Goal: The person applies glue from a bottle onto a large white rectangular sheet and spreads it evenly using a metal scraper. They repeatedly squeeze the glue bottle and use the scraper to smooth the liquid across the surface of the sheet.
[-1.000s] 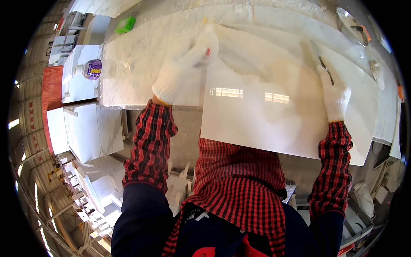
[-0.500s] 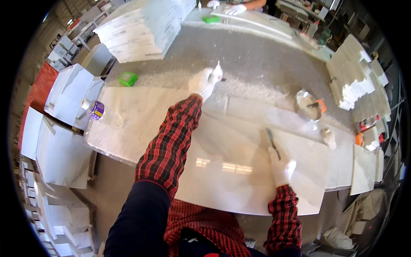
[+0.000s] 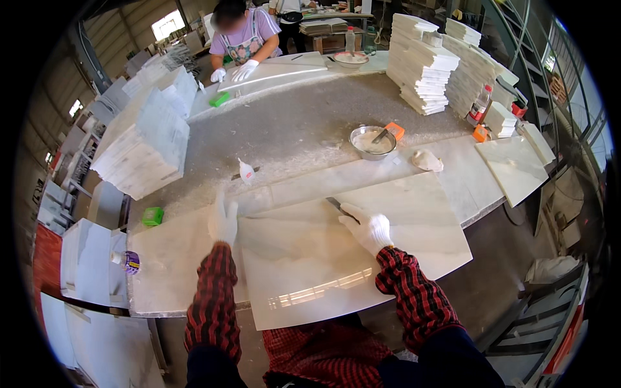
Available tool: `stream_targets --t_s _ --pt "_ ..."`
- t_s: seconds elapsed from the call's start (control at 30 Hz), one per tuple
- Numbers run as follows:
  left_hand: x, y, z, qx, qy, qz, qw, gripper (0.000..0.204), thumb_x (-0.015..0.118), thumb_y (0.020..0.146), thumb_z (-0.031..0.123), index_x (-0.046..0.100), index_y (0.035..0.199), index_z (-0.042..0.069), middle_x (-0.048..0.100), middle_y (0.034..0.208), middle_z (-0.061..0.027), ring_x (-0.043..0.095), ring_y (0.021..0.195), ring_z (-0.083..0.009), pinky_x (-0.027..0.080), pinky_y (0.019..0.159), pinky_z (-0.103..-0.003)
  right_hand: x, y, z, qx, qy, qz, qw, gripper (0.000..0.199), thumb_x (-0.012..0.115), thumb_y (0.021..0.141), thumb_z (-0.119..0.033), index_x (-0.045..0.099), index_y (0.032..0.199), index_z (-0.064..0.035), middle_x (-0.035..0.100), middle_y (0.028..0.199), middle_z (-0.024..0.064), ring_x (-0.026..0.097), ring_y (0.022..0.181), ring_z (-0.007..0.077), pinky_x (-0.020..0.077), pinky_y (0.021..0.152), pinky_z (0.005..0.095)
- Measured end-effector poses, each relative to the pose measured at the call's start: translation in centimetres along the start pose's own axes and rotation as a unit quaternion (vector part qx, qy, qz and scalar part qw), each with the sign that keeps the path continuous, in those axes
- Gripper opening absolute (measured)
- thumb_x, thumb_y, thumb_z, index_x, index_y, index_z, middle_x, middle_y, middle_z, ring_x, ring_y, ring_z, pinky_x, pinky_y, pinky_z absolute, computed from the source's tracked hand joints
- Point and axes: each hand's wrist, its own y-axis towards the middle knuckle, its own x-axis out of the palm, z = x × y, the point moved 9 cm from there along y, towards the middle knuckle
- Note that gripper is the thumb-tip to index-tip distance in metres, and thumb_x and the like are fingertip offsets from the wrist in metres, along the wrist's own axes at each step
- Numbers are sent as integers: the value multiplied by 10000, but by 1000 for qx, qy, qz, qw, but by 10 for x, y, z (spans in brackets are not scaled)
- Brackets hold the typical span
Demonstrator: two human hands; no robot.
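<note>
in the middle of the frame a big glossy marble tile lies flat on the long stone worktable, with its near edge hanging a little over the table's lower edge, close to the person's body, probably so both hands can reach across it. the left hand, in a white glove, lies flat with fingers spread at the tile's upper left corner; it grasps nothing and seems to press there to keep the tile from sliding. the right hand, also gloved, is closed around the handle of a thin scraper blade, which points up and left and rests low against the tile's surface near its top edge.

just above the tile, a small squeeze bottle stands on the table, and to the upper right a metal bowl holds some pale paste with an orange-handled tool in it, placed within reach of the right arm. a crumpled rag lies beside it. white tile stacks stand at the left and in the upper right. a green sponge sits at the left. at the top of the frame another person in white gloves works on another slab.
</note>
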Motion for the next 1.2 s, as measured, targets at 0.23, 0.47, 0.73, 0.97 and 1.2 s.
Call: stream_targets --t_s 0.23,0.47,0.73,0.97,1.2 --pt "-53 -125 28 115 137 57 982 526 587 1024 327 540 1462 39 599 1421 -220 545 1320 -401 401 1132 -487 -1 -6 -4 -38 5 51 998 347 732 911 -407 769 1159 -168 751 889 152 715 765 368 576 690 457" --pt "-45 -134 43 110 128 25 985 507 598 1002 320 566 1422 39 625 1356 -226 558 1259 -431 411 1087 -523 0 -1 -1 -14 60 44 997 304 717 939 -391 773 1107 -144 740 872 184 707 735 360 563 664 443" --pt "-42 -135 47 110 113 27 987 477 617 987 294 593 1386 34 634 1351 -209 561 1261 -420 414 1088 -514 -21 47 81 191 478 102 851 426 627 1039 -405 715 1100 8 667 777 12 566 626 75 417 538 246" --pt "-48 -139 47 126 137 51 981 447 645 967 264 623 1358 48 669 1278 -183 590 1199 -400 449 1022 -511 -38 96 93 187 465 164 849 479 628 1042 -392 633 1343 -19 690 1127 33 655 843 117 496 657 263" --pt "-42 -134 47 80 128 28 988 418 661 948 238 641 1319 47 687 1201 -177 612 1134 -404 467 991 -498 -44 136 117 141 236 220 936 454 591 1015 -419 750 1138 -11 725 855 136 683 786 195 517 720 372"
